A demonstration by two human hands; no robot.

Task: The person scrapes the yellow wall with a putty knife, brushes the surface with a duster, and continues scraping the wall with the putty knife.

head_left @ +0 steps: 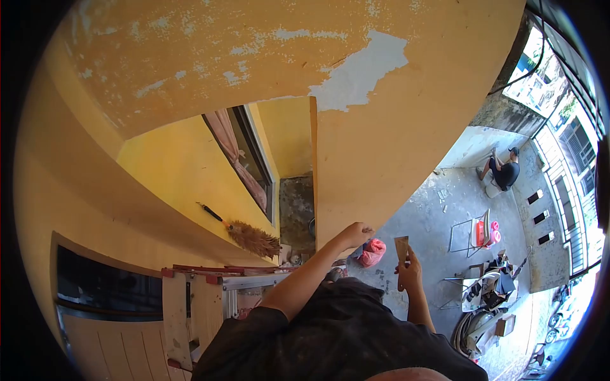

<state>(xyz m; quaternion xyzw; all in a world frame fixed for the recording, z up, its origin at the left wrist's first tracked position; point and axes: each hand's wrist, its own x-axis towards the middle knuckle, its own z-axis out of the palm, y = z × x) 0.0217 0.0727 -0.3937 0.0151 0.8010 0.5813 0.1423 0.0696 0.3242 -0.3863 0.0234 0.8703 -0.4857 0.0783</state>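
Observation:
My right hand (410,274) is closed around a scraper with a flat, thin blade (401,246), which points up and away from me. To its left, my left hand (359,233) is held in a loose fist in front of the orange wall (375,159); whatever its fingers may hold is hidden. Higher on this wall lies a bare whitish patch (365,70) with ragged edges. Smaller flaked spots (238,51) are scattered over the paint to the left of it.
A stepladder (190,311) stands at my lower left. A feather duster (251,239) lies by the yellow wall. Below are a red bag (372,253), a folding chair (481,233) and a cluttered table (473,301). Farther off, a person (505,171) sits facing a wall.

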